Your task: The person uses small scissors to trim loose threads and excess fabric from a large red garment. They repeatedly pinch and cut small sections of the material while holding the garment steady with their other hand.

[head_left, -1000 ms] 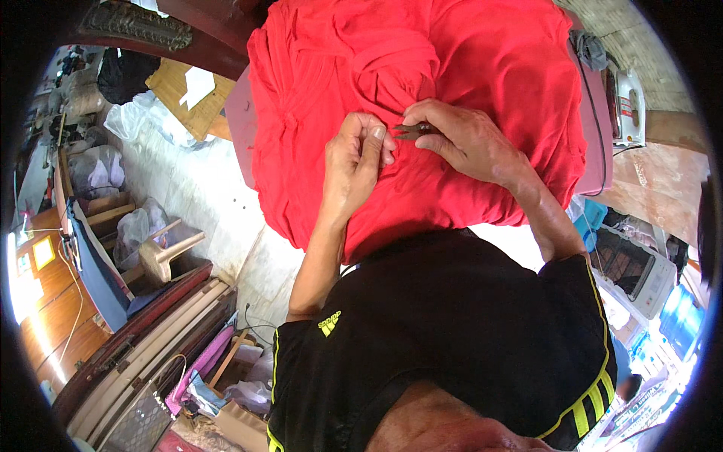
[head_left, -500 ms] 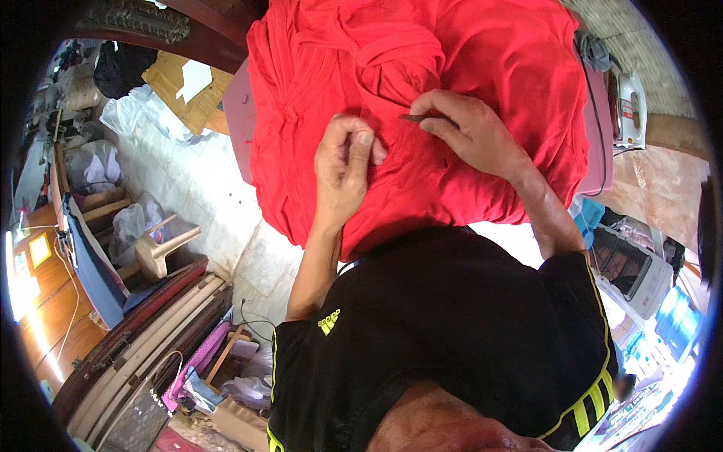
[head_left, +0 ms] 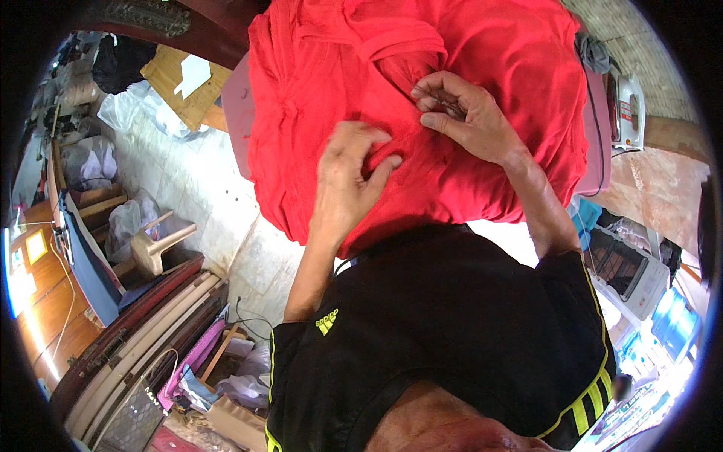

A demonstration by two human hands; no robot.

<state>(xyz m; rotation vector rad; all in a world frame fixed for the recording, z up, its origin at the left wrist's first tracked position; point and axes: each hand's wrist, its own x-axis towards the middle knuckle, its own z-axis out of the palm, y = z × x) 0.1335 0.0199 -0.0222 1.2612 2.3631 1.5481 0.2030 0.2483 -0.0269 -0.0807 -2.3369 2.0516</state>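
Observation:
A large red cloth garment lies heaped and creased in front of me, with a folded band across its upper middle. Over its left part is my left hand, slightly blurred, thumb apart from curved fingers and nothing visible between them. To its right, my right hand has its fingers curled around a small dark metal tool. Most of that tool is hidden in the palm, and I cannot make out its exact kind. Whether either hand presses on the cloth is hard to tell.
The cloth covers a mauve tabletop. A white iron stands beyond its right edge, with a dark cord running along the side. On the left floor are a small wooden stool, plastic bags and stacked long boards.
My left hand has opened from a closed pinch and shifted slightly right. The dark tool that pointed left from my right fingers now sits inside the palm. That hand has moved slightly up.

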